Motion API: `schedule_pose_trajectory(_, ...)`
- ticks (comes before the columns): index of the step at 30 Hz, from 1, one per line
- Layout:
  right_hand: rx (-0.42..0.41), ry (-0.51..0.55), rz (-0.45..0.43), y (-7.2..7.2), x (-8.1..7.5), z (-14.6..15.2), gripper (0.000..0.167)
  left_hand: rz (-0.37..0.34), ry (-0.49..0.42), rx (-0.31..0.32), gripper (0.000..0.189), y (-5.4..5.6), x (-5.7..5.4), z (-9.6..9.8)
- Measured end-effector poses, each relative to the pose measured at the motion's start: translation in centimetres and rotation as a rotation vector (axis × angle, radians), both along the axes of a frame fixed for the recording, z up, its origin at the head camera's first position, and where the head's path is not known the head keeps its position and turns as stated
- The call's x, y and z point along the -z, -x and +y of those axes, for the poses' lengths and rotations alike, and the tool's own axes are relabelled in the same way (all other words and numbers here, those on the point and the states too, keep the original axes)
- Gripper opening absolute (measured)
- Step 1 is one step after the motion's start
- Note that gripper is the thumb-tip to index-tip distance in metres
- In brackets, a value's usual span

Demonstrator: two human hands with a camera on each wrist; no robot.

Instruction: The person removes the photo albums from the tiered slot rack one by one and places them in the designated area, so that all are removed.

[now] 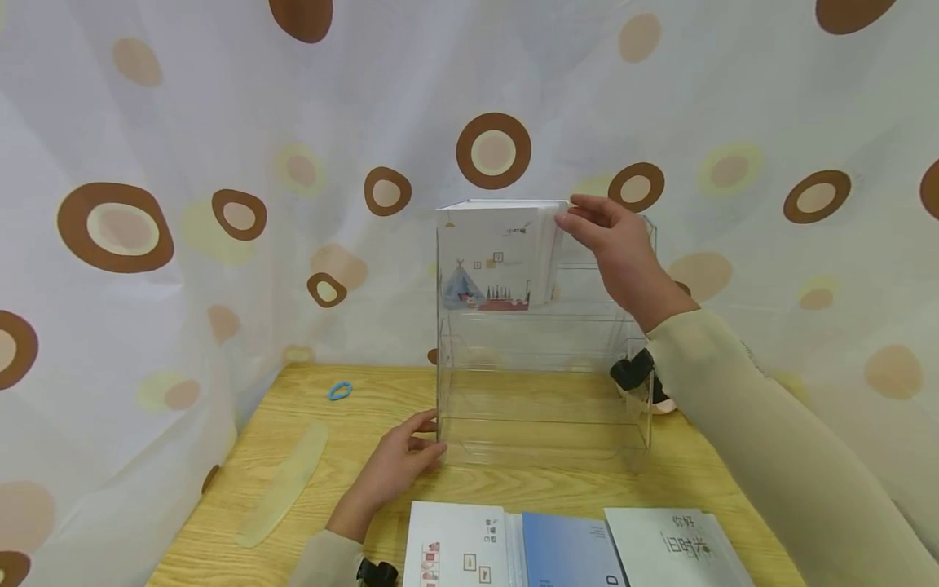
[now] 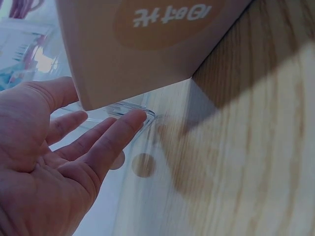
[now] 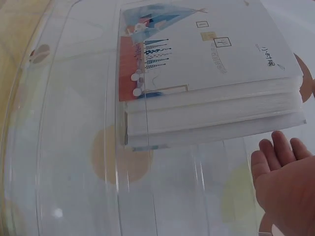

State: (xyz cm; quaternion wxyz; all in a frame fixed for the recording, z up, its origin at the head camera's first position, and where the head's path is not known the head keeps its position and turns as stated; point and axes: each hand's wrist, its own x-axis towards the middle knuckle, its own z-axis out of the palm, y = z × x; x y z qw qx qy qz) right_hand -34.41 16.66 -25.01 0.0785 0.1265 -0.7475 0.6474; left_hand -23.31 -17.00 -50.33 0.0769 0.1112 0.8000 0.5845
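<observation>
On the top tier of a clear plastic rack stand several books, the front one white with a blue tent picture. My right hand is at their upper right corner, thumb and fingers extended. In the right wrist view that hand has loosely bent fingers just off the edge of the books. Low on the rack's left side, my left hand rests its fingers against the panel. The left wrist view shows this hand with fingers spread below a book bearing an orange oval.
Along the table's near side lie a white book, a blue book and a pale book. A blue ring and a pale yellow strip lie left of the rack. A spotted curtain hangs behind.
</observation>
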Motion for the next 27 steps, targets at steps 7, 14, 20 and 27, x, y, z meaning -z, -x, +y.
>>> schedule_pose_trajectory(7,-0.055,0.139,0.02,2.0,0.4,-2.1,0.058,0.017,0.027,-0.016,0.063,0.1,-0.2,0.0)
schedule_pose_trajectory(14,-0.042,0.135,0.013,2.8,0.3,-3.7,0.039,0.024,0.03,-0.013,0.062,0.2,0.1,0.0)
schedule_pose_trajectory(20,-0.015,0.161,0.013,3.0,0.1,-4.1,0.032,0.016,0.032,-0.018,0.061,0.2,0.1,0.0)
schedule_pose_trajectory(27,0.017,0.194,0.031,3.1,-0.1,-4.9,0.025,0.012,0.037,-0.015,0.061,0.1,0.3,-0.1)
